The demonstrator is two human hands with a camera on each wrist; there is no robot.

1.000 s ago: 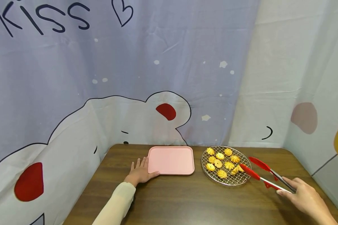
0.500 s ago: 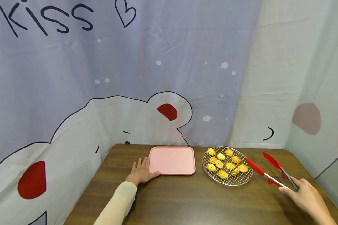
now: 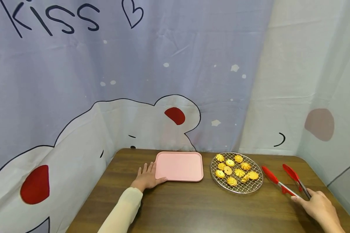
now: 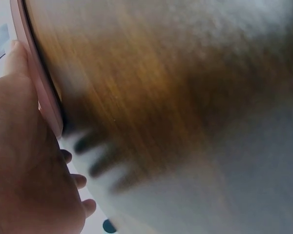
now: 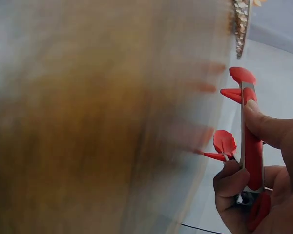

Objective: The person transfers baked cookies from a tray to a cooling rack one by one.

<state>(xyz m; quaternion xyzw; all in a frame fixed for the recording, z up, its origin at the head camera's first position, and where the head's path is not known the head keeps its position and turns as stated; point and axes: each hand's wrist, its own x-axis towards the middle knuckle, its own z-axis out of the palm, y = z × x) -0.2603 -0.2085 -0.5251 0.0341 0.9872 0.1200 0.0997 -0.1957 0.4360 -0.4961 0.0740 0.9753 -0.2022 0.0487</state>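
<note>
In the head view my left hand point(image 3: 147, 178) lies with fingers spread and straight at the left front corner of a pink rectangular tray point(image 3: 179, 166). Its thumb runs along the tray's front edge, also visible in the left wrist view beside the pink rim point(image 4: 33, 63). My right hand point(image 3: 320, 205) grips a pair of red-tipped tongs point(image 3: 288, 190) over the table's right side. The tong arms are spread apart, with nothing between the red tips. To their left sits a round wire rack point(image 3: 252, 187) bearing several yellow piped cookies point(image 3: 239, 172).
A brown wooden table point(image 3: 192, 207) carries everything. A printed curtain point(image 3: 175, 74) hangs behind it, and a pale side panel point(image 3: 335, 136) borders the right edge. The tray and the rack stand near the back edge, with a strip of bare wood between them.
My right hand has drawn the tongs rightward, away from the rack, leaving a cookie at its right edge uncovered. The view has shifted slightly; my left hand stays at the tray.
</note>
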